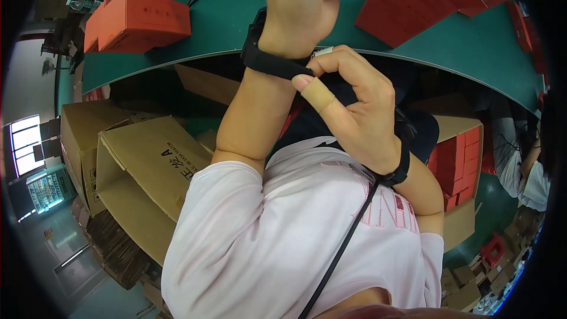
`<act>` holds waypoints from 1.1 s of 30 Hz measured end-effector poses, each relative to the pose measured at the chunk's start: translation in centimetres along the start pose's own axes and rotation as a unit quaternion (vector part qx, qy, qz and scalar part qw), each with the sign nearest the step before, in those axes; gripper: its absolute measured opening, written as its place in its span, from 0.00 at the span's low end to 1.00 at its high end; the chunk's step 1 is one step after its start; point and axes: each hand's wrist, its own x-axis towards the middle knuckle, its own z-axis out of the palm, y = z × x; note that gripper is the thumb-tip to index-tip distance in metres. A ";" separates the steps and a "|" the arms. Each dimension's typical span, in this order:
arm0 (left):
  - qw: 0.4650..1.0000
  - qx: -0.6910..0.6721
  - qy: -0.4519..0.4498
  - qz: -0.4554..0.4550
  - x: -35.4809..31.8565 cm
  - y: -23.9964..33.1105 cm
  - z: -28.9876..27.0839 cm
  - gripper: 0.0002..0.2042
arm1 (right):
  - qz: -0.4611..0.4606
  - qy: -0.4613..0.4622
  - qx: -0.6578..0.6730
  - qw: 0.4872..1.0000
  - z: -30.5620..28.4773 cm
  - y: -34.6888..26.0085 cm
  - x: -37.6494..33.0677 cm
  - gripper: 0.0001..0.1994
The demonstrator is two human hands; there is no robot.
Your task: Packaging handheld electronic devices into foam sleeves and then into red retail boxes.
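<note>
My left hand (304, 3) is raised over the table's near edge, its fingers loosely bent and partly cut off by the upper border. I see nothing held in it. Around the left wrist runs a black wrist strap (274, 65). My right hand (363, 103) is closed, pinching the loose end of this strap between thumb and forefinger. A tan bandage (319, 94) wraps the right thumb. Another black wristband (400, 168) sits on my right wrist, with a black cable (342, 248) passing close to it over the pale shirt.
On the green table (230, 29) stand a red box (144, 20) at left and a larger red box (407, 3) at right. Open cardboard cartons (150, 153) lie at my left. Another carton holds red boxes (458, 159) at right, near another person's sleeve (507, 136).
</note>
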 end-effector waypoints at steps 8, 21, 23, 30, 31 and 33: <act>0.991 -0.127 -0.003 -0.032 0.3 -0.1 -0.9 0.28 | -0.058 0.011 -0.051 0.997 0.0 0.2 0.2 0.06; 0.985 0.055 -0.019 0.165 0.2 0.3 -0.5 0.31 | 0.110 0.005 -0.033 0.993 -0.9 0.7 1.7 0.18; 0.973 -0.034 -0.188 0.128 0.7 1.6 -2.8 0.13 | -0.017 0.008 -0.110 0.994 -1.5 0.7 1.4 0.28; 0.930 0.343 -0.044 0.122 -1.8 0.4 -3.7 0.41 | -0.102 0.181 -0.234 0.950 -12.1 -5.3 -0.1 0.25; 0.963 0.255 -0.063 0.054 -1.9 -0.2 -3.4 0.46 | -0.047 0.234 -0.246 0.939 -13.2 -6.1 0.6 0.22; 0.957 0.278 -0.078 0.030 -1.3 -1.6 -2.3 0.52 | -0.014 0.250 -0.185 0.950 -15.6 -4.7 2.2 0.24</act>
